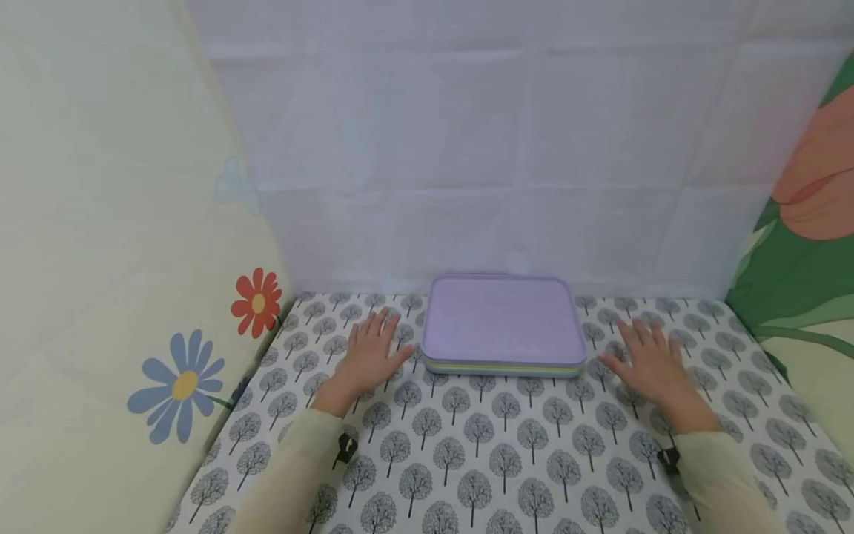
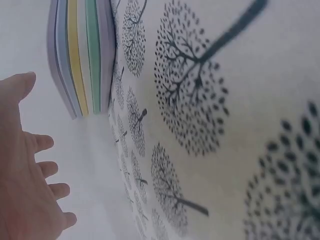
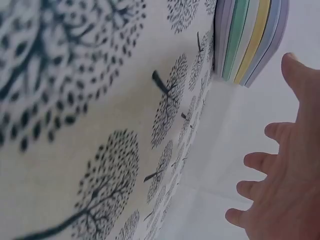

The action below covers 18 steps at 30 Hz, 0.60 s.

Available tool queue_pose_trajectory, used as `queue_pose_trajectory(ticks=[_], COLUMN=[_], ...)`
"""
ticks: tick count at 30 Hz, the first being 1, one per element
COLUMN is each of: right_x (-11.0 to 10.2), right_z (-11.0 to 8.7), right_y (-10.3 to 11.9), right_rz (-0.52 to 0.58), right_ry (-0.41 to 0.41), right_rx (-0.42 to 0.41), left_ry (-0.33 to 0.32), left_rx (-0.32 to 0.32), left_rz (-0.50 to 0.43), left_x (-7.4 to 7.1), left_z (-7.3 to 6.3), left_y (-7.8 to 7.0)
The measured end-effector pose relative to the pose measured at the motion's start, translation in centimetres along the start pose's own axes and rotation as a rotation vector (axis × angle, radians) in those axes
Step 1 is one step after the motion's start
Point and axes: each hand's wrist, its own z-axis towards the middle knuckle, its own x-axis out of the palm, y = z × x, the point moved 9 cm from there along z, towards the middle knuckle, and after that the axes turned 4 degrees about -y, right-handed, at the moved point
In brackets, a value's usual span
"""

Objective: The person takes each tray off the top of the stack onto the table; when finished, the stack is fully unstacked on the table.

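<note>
Lilac, smooth and faintly glossy, covers the top of a stack of flat trays [image 1: 503,319] that lies between the two grips, just to the right of the left grip [image 1: 370,356] and just to the left of the right grip [image 1: 654,363]. Both grips are spread, fingers parted and thumbs out toward the stack, with a small gap at either side. The trays are rectangular with rounded corners and a low raised rim; beside the left grip their edges show as thin bands, lilac, blue, yellow, white, green and lilac again from top to bottom. Under both grips, the table [image 1: 494,452] wears a pale cloth printed with dark, dotted trees. Beyond them hangs a white, creased sheet [image 1: 467,148].

The stack's far side is hidden, and its end is cut off in both wrist views. Each grip is cropped there too, and whether either palm meets the cloth is hard to tell. Behind the grips, the pale sleeves [image 1: 287,475] run out of frame; small dark objects [image 1: 347,448] at the cuffs are too blurred to identify.
</note>
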Motion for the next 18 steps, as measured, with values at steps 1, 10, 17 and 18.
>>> queue_pose_trajectory(ticks=[1, 10, 17, 18], right_x=[0.1, 0.1, 0.3, 0.4], right_z=[0.1, 1.0, 1.8, 2.1], right_y=[0.1, 1.3, 1.9, 2.0], right_rz=[0.001, 0.031, 0.129, 0.139], right_ry=[0.006, 0.009, 0.007, 0.013], right_rx=[0.003, -0.022, -0.027, -0.026], left_ry=[-0.011, -0.043, -0.004, -0.003], left_rx=[0.001, -0.079, -0.183, -0.195], left_rz=[-0.006, -0.159, -0.375, -0.407], left_x=[-0.1, 0.3, 1.0, 1.1], left_z=[0.1, 1.2, 2.2, 2.2], left_y=[-0.1, -0.5, -0.6, -0.6])
